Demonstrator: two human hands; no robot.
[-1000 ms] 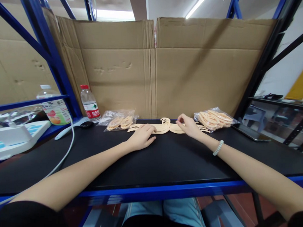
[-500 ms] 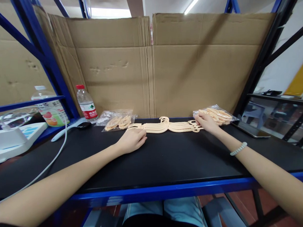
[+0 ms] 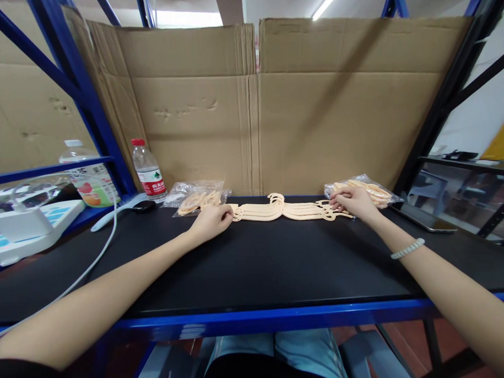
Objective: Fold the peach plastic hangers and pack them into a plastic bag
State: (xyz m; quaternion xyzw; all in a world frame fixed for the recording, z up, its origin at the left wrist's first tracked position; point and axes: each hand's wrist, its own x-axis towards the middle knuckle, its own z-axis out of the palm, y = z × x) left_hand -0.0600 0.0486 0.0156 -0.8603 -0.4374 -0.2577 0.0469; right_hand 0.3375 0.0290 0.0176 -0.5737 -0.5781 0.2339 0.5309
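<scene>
A stack of beige folding clothes hangers (image 3: 261,212) lies flat across the black table, hooks pointing to the back. At its left end rests my left hand (image 3: 211,223), fingers curled closed against the hanger tips. My right hand (image 3: 354,202) is at the other end, with bent fingers and thumb closed on the hanger tips there. Just behind my left hand lies a clear plastic bag (image 3: 202,199) of beige looped pieces. Another clear bag (image 3: 374,189) of beige hangers sits behind my right hand, which partly covers it.
A cardboard wall (image 3: 196,126) closes off the back. At left stand a red-capped water bottle (image 3: 150,174), a juice bottle (image 3: 89,183), a black mouse-like object (image 3: 144,206) and a white cable (image 3: 103,250). A flat dark device (image 3: 428,218) lies at right.
My left hand has shifted slightly left and back along the hanger ends. My right hand has risen a little, its fingers more raised. The view has shifted slightly.
</scene>
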